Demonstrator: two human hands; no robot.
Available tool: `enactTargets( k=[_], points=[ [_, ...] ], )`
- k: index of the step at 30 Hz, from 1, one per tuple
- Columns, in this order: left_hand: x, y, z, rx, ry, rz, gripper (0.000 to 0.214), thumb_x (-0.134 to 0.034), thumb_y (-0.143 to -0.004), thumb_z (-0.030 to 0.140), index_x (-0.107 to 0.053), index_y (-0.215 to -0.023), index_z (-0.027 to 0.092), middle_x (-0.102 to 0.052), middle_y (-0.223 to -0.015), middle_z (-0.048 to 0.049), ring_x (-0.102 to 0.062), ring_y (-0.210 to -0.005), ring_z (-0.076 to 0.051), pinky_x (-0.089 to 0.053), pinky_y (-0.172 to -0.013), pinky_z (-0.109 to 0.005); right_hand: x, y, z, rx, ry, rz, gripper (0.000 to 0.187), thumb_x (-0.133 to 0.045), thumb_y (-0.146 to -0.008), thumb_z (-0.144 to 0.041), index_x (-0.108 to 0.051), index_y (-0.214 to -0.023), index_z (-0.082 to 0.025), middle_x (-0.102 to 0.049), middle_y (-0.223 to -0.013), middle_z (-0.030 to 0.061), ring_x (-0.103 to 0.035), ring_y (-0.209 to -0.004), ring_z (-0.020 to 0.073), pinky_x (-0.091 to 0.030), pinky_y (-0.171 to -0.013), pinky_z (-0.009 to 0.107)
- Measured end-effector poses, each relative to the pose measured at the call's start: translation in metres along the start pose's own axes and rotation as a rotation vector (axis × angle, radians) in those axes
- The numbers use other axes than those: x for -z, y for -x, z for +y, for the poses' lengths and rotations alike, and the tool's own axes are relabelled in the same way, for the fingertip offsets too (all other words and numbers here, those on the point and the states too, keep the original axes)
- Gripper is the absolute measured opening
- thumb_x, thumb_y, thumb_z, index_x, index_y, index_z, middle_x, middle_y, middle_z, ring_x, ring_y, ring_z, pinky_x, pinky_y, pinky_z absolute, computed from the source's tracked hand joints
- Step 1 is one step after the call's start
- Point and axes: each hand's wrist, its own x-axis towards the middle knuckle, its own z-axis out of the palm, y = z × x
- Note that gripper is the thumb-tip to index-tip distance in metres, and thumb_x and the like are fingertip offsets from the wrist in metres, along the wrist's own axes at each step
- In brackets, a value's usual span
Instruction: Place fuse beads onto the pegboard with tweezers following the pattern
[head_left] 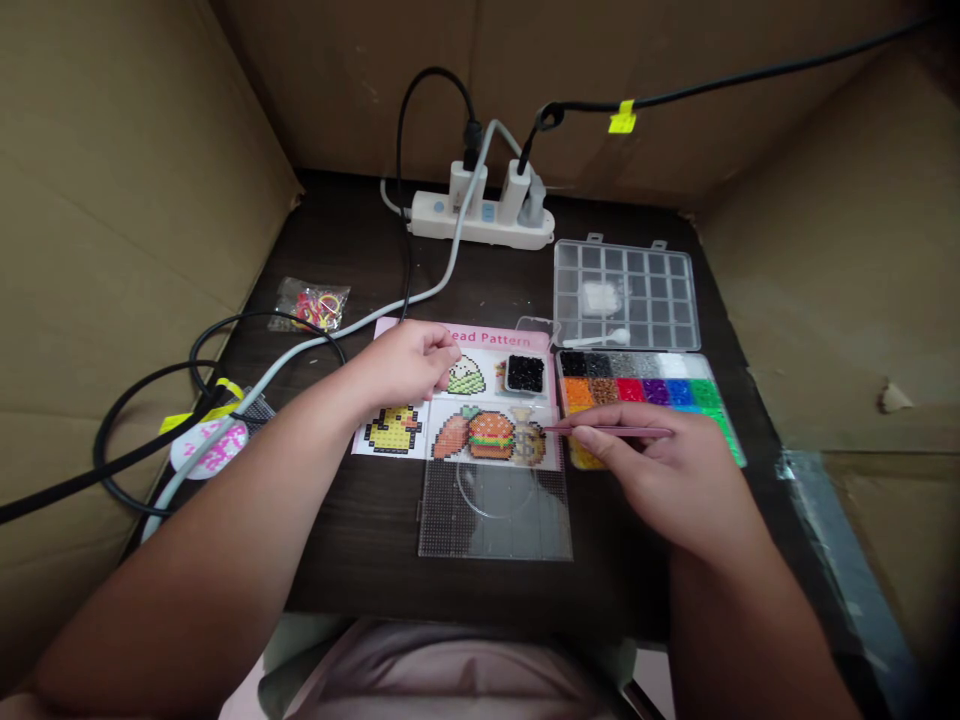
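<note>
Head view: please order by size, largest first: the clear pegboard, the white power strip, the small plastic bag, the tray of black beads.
Largest to smallest: clear pegboard, white power strip, small plastic bag, tray of black beads. The strip lies farther away, so its place against the pegboard is unsure.

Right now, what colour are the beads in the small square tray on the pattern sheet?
Black beads, best in the head view.
</note>
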Motion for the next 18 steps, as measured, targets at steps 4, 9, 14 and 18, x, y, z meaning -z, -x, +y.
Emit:
enactTargets(
  k=[4, 9, 14, 18],
  points=[
    [-0.0001, -0.0003, -0.0009, -0.006, 0.002, -0.001, 0.020, -0.047, -0.088, 0.028, -0.049, -0.071, 0.018, -0.056, -0.064, -0.0020, -0.048, -0.047, -0.007, -0.036, -0.046, -0.023, -0.0006, -0.0002, 0.0005, -0.003, -0.006, -0.008, 0.012, -0.068, -0.073, -0.031, -0.073, -0.076, -0.020, -0.073, -0.077, 0.0041, -0.068, -0.066, 0.0171, -0.055, -0.059, 0.026],
    [0.0003, -0.0001, -0.0004, 0.005, 0.002, -0.006, 0.020, -0.046, -0.089, 0.029, -0.049, -0.072, 0.018, -0.056, -0.065, -0.0019, -0.048, -0.047, -0.007, -0.036, -0.046, -0.022, 0.0001, -0.0001, 0.0005, 0.000, 0.015, -0.029, 0.014, -0.067, -0.074, -0.032, -0.073, -0.077, -0.020, -0.073, -0.078, 0.0043, -0.067, -0.066, 0.0171, -0.055, -0.062, 0.027],
    [0.0007, 0.0007, 0.0015, 0.009, -0.003, -0.019, 0.019, -0.045, -0.089, 0.027, -0.048, -0.073, 0.017, -0.055, -0.065, -0.0015, -0.047, -0.047, -0.006, -0.036, -0.045, -0.021, 0.0009, -0.0002, -0.0015, -0.036, 0.023, -0.059, 0.014, -0.065, -0.076, -0.031, -0.072, -0.080, -0.019, -0.073, -0.082, 0.0046, -0.068, -0.071, 0.0174, -0.055, -0.065, 0.027],
    [0.0006, 0.0006, 0.0008, 0.005, -0.006, -0.017, 0.019, -0.045, -0.089, 0.027, -0.048, -0.073, 0.017, -0.055, -0.065, -0.0017, -0.047, -0.047, -0.006, -0.036, -0.045, -0.020, 0.0009, -0.0002, -0.0001, -0.037, 0.019, -0.063, 0.014, -0.066, -0.075, -0.031, -0.072, -0.080, -0.020, -0.073, -0.082, 0.0043, -0.067, -0.071, 0.0171, -0.054, -0.065, 0.028]
  ],
)
